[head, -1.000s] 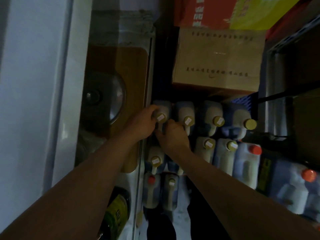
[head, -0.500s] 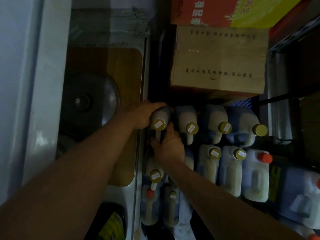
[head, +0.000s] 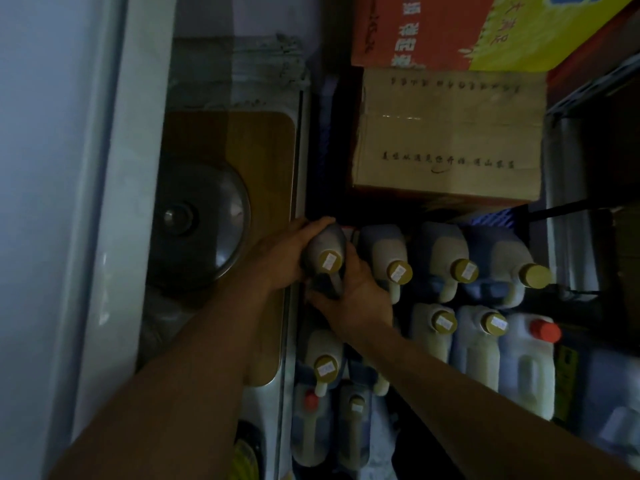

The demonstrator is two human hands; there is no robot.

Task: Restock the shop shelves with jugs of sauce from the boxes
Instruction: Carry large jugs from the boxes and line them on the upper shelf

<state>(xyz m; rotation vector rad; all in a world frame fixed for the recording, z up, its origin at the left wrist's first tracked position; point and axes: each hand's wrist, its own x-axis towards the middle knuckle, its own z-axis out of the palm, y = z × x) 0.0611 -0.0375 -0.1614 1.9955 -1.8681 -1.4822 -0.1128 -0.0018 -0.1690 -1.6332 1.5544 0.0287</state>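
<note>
A jug of pale sauce with a gold cap [head: 327, 252] sits at the left end of the back row of jugs. My left hand [head: 280, 258] wraps round its body from the left. My right hand [head: 353, 292] grips it lower down at the handle side. To its right stand three more gold-capped jugs [head: 388, 251], [head: 446, 251], [head: 502, 258]. A nearer row holds further gold-capped jugs [head: 433, 327] and one with a red cap [head: 530, 355]. Below my right wrist stands another gold-capped jug [head: 323, 358].
A brown cardboard box [head: 446, 133] stands behind the jugs, with a red and yellow box [head: 467, 29] above it. Left of the jugs a metal rail borders a wooden board [head: 256, 161] and a dark pot lid [head: 197, 220]. A metal shelf frame [head: 581, 209] stands at right.
My left hand has shifted from the jug's cap area to wrap round its body. My right hand has closed lower on the same jug. The view moved closer.
</note>
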